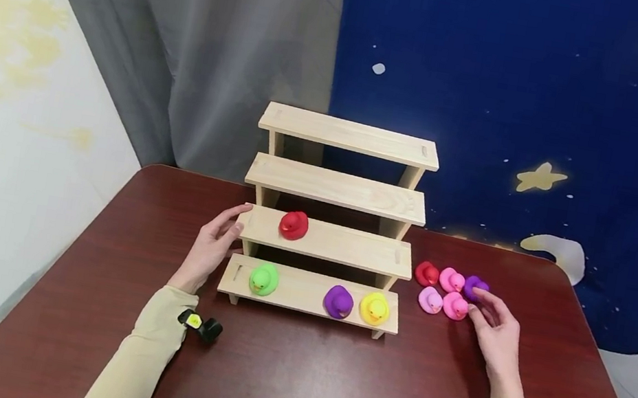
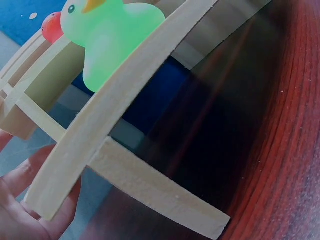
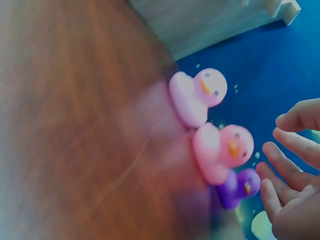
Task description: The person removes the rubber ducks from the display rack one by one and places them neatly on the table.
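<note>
My left hand (image 1: 211,248) grips the left end of the wooden step shelf (image 1: 336,186), fingers around the second tier from the bottom. In the left wrist view its fingers (image 2: 25,172) show behind the plank's end. On that tier sits a red rubber duck (image 1: 294,225). The lowest tier bears a green duck (image 1: 264,279), a purple duck (image 1: 338,301) and a yellow duck (image 1: 374,309). My right hand (image 1: 496,331) is at the table ducks, fingers spread and holding nothing, nearest a purple duck (image 1: 475,288) and a pink duck (image 1: 455,306).
Beside them on the brown table (image 1: 290,382) stand a red duck (image 1: 426,273), another pink duck (image 1: 451,280) and a lilac duck (image 1: 430,300). Behind the shelf hang a grey curtain (image 1: 244,41) and a blue starry cloth (image 1: 497,102). A white wall (image 1: 20,145) borders the left.
</note>
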A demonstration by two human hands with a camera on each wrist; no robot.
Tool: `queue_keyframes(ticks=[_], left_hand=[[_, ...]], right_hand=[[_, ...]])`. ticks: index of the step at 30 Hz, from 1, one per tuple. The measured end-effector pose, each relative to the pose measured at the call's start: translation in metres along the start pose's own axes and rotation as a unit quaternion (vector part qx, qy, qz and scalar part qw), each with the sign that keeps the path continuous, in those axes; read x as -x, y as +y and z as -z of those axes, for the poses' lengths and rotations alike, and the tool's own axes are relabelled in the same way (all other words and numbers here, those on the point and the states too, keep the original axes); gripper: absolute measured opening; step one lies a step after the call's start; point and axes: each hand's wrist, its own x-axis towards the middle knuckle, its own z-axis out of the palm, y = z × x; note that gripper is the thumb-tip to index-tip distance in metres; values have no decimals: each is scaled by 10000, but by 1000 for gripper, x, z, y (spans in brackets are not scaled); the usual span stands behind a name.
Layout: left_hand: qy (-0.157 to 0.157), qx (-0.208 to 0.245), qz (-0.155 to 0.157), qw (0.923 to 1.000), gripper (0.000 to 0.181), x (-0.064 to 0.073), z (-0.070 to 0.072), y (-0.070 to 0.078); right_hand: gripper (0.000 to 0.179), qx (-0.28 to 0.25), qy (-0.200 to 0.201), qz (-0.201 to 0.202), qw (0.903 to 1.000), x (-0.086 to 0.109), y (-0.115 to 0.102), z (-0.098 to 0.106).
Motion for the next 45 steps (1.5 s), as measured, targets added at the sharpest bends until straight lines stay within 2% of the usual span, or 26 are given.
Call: queue_keyframes(ticks=[4, 9, 12, 15, 20, 26, 33, 39, 45], left_hand=[[-15, -7, 43, 10000, 42, 0, -2, 1], [-79, 56, 159, 9998, 43, -2, -2, 3], [-100, 177, 227, 9995, 43, -1, -2, 6], [-107, 232, 274, 9993, 43, 3, -3, 16], [-147, 143, 288, 9994, 43, 8, -5, 31], [-117, 131, 325, 9993, 42, 10, -5, 33], [-128, 159, 365, 9991, 43, 11, -4, 34], [-148, 152, 337, 9992, 43, 10, -6, 34], [-96, 130, 276, 9995, 42, 9, -6, 33]], right_hand=[[32, -409, 165, -60, 9990, 0, -13, -3], [28, -866, 14, 284, 9958, -2, -27, -13], [27, -821, -111, 452, 9955, -2, -33, -23], [28, -762, -276, 484, 9955, -1, -41, -32], [27, -1043, -472, 638, 9914, 0, -56, -47], [23, -1170, -716, 1068, 9848, 0, -73, -65], [21, -1456, -756, 1405, 9764, -6, -87, -80], [22, -1298, -895, 1562, 9751, -7, -100, -88], [24, -1109, -1220, 1986, 9661, 2, -125, -101]])
